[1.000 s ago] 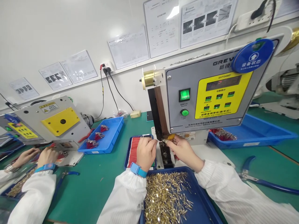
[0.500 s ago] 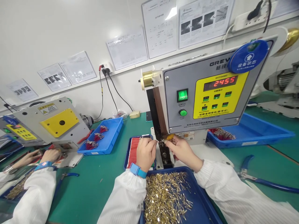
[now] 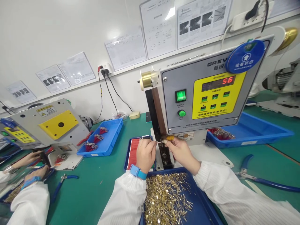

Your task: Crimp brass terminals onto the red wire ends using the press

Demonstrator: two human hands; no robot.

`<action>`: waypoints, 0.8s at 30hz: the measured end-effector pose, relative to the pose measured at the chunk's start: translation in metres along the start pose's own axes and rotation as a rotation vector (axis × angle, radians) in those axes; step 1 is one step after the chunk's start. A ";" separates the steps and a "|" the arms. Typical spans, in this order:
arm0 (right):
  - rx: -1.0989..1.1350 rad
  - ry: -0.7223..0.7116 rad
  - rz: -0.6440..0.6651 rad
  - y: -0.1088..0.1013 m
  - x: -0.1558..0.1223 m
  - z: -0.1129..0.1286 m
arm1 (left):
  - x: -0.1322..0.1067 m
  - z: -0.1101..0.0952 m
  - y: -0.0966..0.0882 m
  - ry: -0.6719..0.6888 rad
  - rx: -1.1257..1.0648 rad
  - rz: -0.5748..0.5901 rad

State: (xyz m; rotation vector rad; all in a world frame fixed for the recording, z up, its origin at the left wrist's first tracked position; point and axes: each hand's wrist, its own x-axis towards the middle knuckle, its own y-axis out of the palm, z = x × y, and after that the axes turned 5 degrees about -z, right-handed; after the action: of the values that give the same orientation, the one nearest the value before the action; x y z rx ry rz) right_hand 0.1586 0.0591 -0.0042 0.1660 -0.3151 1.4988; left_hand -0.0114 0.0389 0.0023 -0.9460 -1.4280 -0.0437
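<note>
Head view: where do both hands sit?

At the press [image 3: 206, 90], display [image 3: 228, 80] reading 56. Left hand [image 3: 145, 154]: thumb and forefinger pinched on what looks like a thin strand [image 3: 158, 142], which lies at the tool block [image 3: 164, 154]. Right hand [image 3: 181, 151]: thumb and forefinger meet the same spot from the right; whether they grip a piece, cannot tell. A yellow piece [image 3: 170, 137] shows at those fingers, worn or held unclear.

Done versus left?

Judgement: mid-batch. The far right blue bin [image 3: 248, 137] holds a heap of red wires with metal ends [image 3: 220, 133], apparently the finished share. Left to do, I estimate: the red strands [image 3: 134, 150] laid side by side in the small tray [image 3: 126, 159], just left of the block, and the loose gold terminals [image 3: 165, 197] in the near dark blue tray [image 3: 197, 203]. The piece at the block appears unfinished; its tip is too small to check.

Edges and room?

Tight at the centre. The press body bounds the right hand's far side; the near tray's far rim runs just under both wrists; the small tray partly sits behind the left hand. More room on the left: green bench [image 3: 86, 193] stretches between the left sleeve [image 3: 124, 197] and a co-worker's cutters [image 3: 62, 186]. On the right, blue-handled cutters [image 3: 250, 178] lie just beyond the right sleeve [image 3: 225, 184]; an outward elbow could catch them, I judge.
</note>
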 end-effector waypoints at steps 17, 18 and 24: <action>0.038 0.100 0.090 -0.005 0.004 0.006 | 0.000 0.008 -0.003 -0.215 -0.083 -0.189; 0.019 0.076 0.085 -0.004 0.004 0.005 | 0.001 0.007 -0.003 -0.199 -0.085 -0.179; -0.034 -0.006 0.094 -0.005 0.003 0.001 | -0.001 0.002 -0.002 -0.120 -0.071 -0.096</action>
State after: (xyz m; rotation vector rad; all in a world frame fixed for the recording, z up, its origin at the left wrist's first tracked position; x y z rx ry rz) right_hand 0.1631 0.0612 -0.0020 0.1304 -0.3575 1.5856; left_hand -0.0143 0.0385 0.0026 -0.9504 -1.5911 -0.1114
